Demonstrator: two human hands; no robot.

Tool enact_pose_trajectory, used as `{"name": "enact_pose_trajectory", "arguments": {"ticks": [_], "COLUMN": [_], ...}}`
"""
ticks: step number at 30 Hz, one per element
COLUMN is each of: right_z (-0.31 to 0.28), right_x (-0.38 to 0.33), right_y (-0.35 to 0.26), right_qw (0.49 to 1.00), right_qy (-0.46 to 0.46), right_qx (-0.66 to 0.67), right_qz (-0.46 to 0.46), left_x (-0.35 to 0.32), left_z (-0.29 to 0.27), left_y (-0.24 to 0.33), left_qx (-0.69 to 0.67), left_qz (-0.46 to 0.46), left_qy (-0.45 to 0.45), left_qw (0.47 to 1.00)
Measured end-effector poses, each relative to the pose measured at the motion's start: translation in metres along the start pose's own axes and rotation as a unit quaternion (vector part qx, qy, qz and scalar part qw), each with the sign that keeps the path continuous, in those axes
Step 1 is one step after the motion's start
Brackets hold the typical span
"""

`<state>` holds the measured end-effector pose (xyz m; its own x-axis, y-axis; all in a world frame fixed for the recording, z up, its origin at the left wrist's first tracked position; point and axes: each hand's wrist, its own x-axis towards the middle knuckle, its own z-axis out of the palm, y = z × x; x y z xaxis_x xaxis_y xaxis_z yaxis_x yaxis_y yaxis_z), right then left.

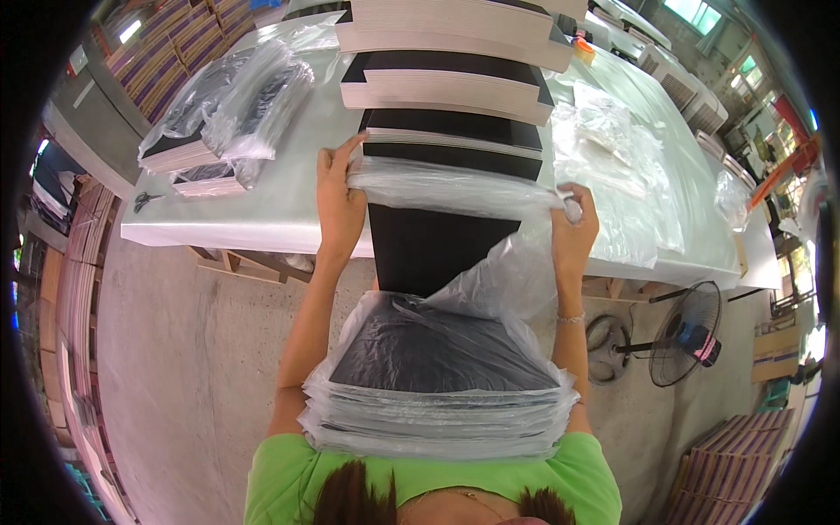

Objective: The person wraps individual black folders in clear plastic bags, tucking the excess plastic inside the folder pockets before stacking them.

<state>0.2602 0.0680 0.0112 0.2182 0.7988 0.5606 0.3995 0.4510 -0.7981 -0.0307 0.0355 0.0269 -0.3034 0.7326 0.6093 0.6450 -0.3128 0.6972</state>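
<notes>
clamped in fingers of left hand (341, 197) and right hand (575, 220): crumpled translucent plastic film (446, 187) | long axis left-right between, both equally near | crossing flat black rectangular panel (437, 245) | just inside near edge of white-covered tabletop (262, 214)

Wearing a bright green top (455, 473), short sleeves (276, 459). Thin necklace (468, 517) is showing at the front, silvery bracelet (570, 318) is circling right wrist (569, 303). Both hands (573, 220) are going bare. Hair (354, 500) is hanging in strands.
</notes>
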Motion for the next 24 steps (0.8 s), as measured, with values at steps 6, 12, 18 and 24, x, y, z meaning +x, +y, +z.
{"name": "enact_pose_trajectory", "arguments": {"ticks": [6,12,18,24], "right_z": [0.006,-0.017,-0.027,-0.038], "right_x": [0.014,0.008,-0.002,-0.049], "right_y": [-0.007,-0.016,-0.003,0.039], "right_qw": [0.99,0.972,0.773,0.745], "right_qy": [-0.098,-0.14,-0.165,-0.178], "right_qx": [-0.072,0.145,0.558,0.455], "right_qz": [-0.071,0.122,0.253,0.454], "left_x": [-0.006,-0.024,-0.031,-0.081], "left_z": [-0.007,-0.036,-0.058,-0.063], "left_y": [0.004,0.024,0.005,-0.059], "left_qx": [0.063,-0.075,-0.577,-0.633], "left_qz": [0.037,-0.025,-0.342,-0.434], "left_qy": [-0.033,0.001,-0.122,-0.24], "left_qw": [0.997,0.997,0.732,0.594]}}
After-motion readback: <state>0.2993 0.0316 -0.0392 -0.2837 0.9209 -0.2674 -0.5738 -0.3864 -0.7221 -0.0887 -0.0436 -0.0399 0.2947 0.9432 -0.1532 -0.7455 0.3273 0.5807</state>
